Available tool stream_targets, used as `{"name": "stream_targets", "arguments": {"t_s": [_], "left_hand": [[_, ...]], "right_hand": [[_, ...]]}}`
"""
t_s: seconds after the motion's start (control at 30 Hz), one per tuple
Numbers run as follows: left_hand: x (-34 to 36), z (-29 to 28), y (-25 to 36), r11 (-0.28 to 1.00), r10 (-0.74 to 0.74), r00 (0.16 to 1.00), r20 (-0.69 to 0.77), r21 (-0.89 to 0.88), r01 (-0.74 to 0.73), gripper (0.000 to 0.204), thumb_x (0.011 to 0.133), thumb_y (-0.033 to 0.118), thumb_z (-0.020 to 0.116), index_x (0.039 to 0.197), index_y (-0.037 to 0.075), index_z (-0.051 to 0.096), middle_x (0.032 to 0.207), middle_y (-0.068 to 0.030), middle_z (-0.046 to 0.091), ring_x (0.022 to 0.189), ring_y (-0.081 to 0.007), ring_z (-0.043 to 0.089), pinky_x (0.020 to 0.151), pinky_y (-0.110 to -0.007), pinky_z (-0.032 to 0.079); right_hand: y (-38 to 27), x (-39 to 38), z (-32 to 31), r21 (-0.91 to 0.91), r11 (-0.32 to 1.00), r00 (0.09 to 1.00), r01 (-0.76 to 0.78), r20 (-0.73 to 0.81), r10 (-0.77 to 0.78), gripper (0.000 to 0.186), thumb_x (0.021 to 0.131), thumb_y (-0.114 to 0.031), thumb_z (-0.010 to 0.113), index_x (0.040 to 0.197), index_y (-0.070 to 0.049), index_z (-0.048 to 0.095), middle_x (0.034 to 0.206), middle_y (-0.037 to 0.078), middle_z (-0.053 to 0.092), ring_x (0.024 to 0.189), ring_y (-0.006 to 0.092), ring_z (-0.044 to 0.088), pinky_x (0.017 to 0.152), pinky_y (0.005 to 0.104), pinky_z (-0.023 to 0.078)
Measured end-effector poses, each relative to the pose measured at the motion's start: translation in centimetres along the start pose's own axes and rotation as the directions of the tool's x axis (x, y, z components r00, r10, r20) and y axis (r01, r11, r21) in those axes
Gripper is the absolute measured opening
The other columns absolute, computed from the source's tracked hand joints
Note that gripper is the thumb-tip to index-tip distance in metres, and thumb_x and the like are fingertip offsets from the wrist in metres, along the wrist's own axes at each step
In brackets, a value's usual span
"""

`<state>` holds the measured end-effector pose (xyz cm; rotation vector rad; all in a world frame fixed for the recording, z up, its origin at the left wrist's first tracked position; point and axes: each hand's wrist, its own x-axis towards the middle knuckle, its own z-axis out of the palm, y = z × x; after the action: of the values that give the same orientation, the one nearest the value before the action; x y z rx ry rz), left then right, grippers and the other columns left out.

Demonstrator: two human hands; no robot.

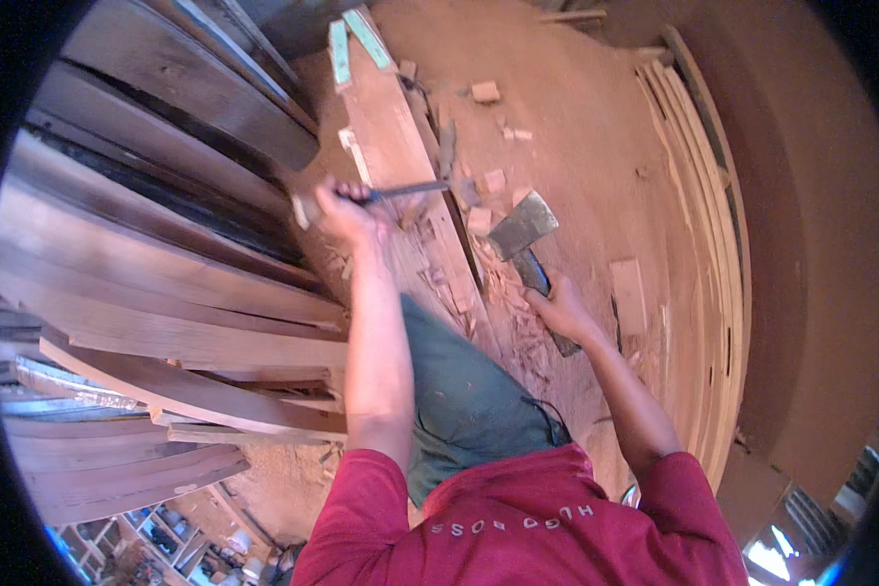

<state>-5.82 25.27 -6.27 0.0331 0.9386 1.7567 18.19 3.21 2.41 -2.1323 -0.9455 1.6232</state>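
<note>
My left hand is closed round the handle of a chisel. Its dark blade points right, over a long reddish wooden board; whether the tip touches wood I cannot tell. In my right hand is a hatchet, gripped by its dark handle with the broad metal head up and away from me. The head is right of the board, close to small cut wood blocks. Wood shavings lie on the board's near part and beside it, near my green-trousered leg.
Stacked curved planks fill the left side. Long thin boards lean along the right. A flat wood piece lies right of my right hand. Sawdust covers the floor, with a loose block farther off. Shelves stand at lower left.
</note>
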Motion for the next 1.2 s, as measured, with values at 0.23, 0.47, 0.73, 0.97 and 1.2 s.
{"name": "stream_targets", "arguments": {"t_s": [0.23,0.47,0.73,0.97,1.2], "left_hand": [[-4.1,6.1,1.1,-0.310,-0.512,0.658,0.552,0.596,-0.741,0.023,0.082,0.016,0.065,0.100,0.002,0.067,0.094,-0.0155,0.070,0.087,-0.0276,0.068,0.078,-0.041,0.055],[-3.4,-0.2,-4.3,-0.586,-0.606,0.589,0.535,0.201,-0.785,0.034,0.080,0.013,0.059,0.114,0.008,0.058,0.101,-0.0198,0.066,0.103,-0.0354,0.061,0.088,-0.046,0.052],[-9.1,3.9,-1.8,-0.116,-0.589,0.420,0.690,0.442,-0.889,0.046,0.073,0.013,0.079,0.115,0.004,0.063,0.106,-0.0188,0.068,0.101,-0.0281,0.066,0.089,-0.037,0.051],[-15.2,4.0,-0.7,0.151,-0.295,0.344,0.892,0.399,-0.905,0.035,0.070,0.023,0.085,0.095,0.005,0.067,0.085,-0.0057,0.069,0.079,-0.0179,0.065,0.075,-0.032,0.051],[-18.6,-3.1,-2.0,0.244,-0.462,0.159,0.873,0.297,-0.923,0.037,0.061,0.011,0.074,0.092,0.002,0.057,0.092,-0.0154,0.059,0.091,-0.0342,0.059,0.080,-0.040,0.048]], "right_hand": [[13.6,0.4,1.9,-0.143,0.985,0.985,0.092,-0.132,-0.111,0.043,0.084,-0.022,0.064,0.117,0.003,0.055,0.066,0.013,0.065,0.046,0.0209,0.060,0.049,0.0354,0.050],[18.2,0.5,4.4,0.047,0.996,0.993,0.070,-0.101,-0.065,0.052,0.083,-0.024,0.064,0.123,0.006,0.051,0.066,0.013,0.065,0.050,0.0228,0.061,0.053,0.0369,0.051],[18.9,1.2,3.9,-0.001,0.978,0.963,0.211,-0.174,-0.208,0.051,0.082,-0.021,0.064,0.122,0.007,0.052,0.072,0.015,0.063,0.062,0.0243,0.062,0.060,0.0389,0.049],[18.6,0.1,2.9,0.007,0.974,0.965,0.228,-0.133,-0.225,0.044,0.083,-0.022,0.066,0.115,0.005,0.055,0.074,0.015,0.062,0.059,0.0227,0.061,0.058,0.0376,0.048],[17.1,-4.3,2.1,0.274,0.956,0.993,0.103,-0.090,-0.081,0.035,0.084,-0.021,0.066,0.107,0.004,0.058,0.068,0.007,0.059,0.051,0.0145,0.058,0.049,0.0334,0.047]]}}
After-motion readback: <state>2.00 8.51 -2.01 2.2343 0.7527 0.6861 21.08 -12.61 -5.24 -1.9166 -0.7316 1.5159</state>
